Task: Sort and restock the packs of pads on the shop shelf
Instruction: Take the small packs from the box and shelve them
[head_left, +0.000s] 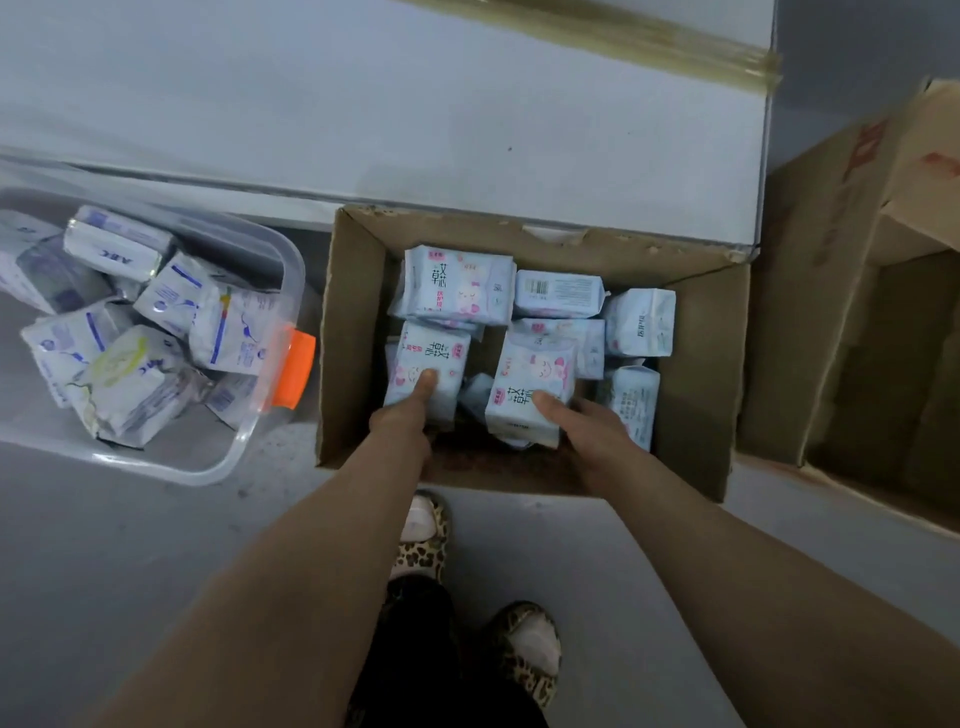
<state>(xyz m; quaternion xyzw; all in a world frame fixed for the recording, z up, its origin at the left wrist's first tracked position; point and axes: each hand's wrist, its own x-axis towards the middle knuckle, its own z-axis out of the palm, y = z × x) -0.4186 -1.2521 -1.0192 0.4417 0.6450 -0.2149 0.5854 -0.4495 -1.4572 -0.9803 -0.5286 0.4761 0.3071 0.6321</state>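
The left hand (402, 418) reaches into the cardboard box (353, 338) and grips the near-left pack (428, 358) of pads. Its thumb (427, 379) is pressed flat on the printed face, and the fingers curl out of sight under the pack's near edge. The right hand (597, 434) holds the near-middle pack (537, 374) the same way, with the thumb on the lower right of the face and the fingers hidden beneath. That pack is tilted, with its near edge raised off the box floor. Both are pale blue packs with pink cartoon print, and they sit apart with a gap between them.

More pale blue packs fill the far half of the box. A stack (457, 286) lies at the far-left corner, and a pack showing its barcode (558, 293) lies just beside it. Two packs (641, 322) stand on edge along the right wall. The near strip of the box floor is bare cardboard.

Left of the box, on the grey floor (130, 545), stands a clear plastic bin (291, 270) with an orange latch (294, 369). It holds a loose heap of white and purple packs (119, 249). A second, larger cardboard box (831, 312) stands open at the right. A white shelf surface (467, 130) runs along the far side of both boxes. Two leopard-print slippers (421, 545) show on the floor below the forearms
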